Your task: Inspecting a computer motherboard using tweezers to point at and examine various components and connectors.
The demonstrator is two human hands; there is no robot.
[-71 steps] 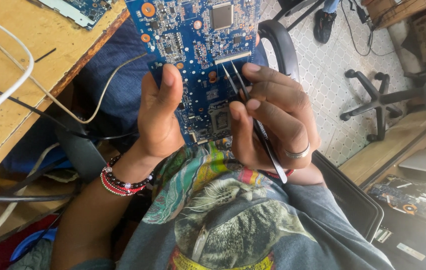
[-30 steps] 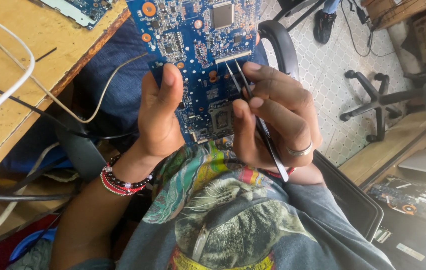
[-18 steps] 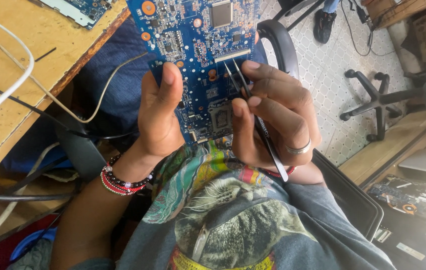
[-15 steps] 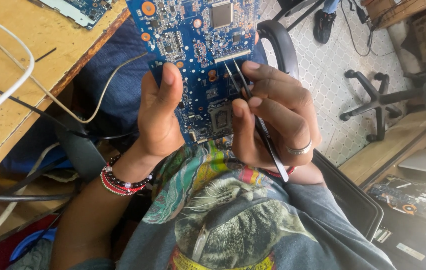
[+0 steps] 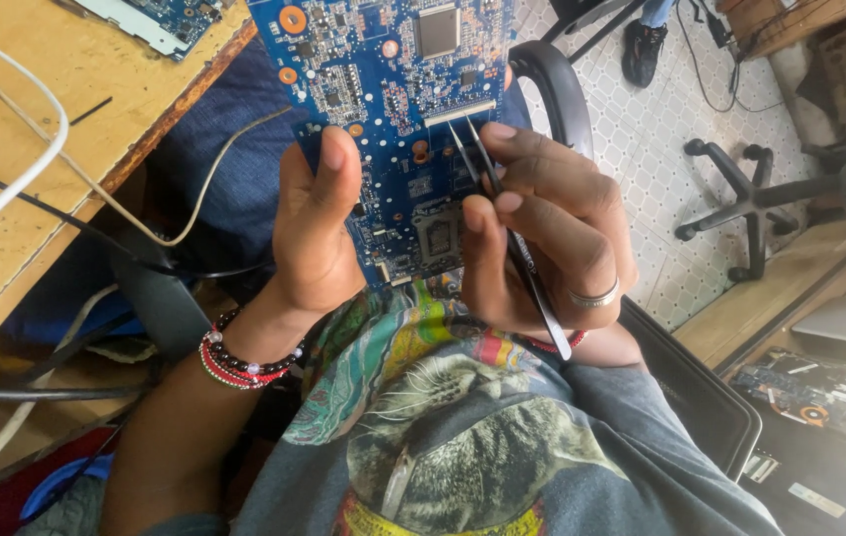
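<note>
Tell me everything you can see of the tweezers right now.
The tweezers are slim, dark and metal-looking, with two fine pointed tips slightly apart. They lie tilted, tips up toward the silver connector strip on the blue circuit board, rear end down past the palm. The right hand pinches them between thumb and fingers, while the left hand grips the board. Whether the tips touch the board is unclear.

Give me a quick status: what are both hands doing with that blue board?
Left hand grips blue circuit board by its lower edge. Right hand pinches tweezers, tips at the board's slot connector. Nothing blocking the tips.
</note>
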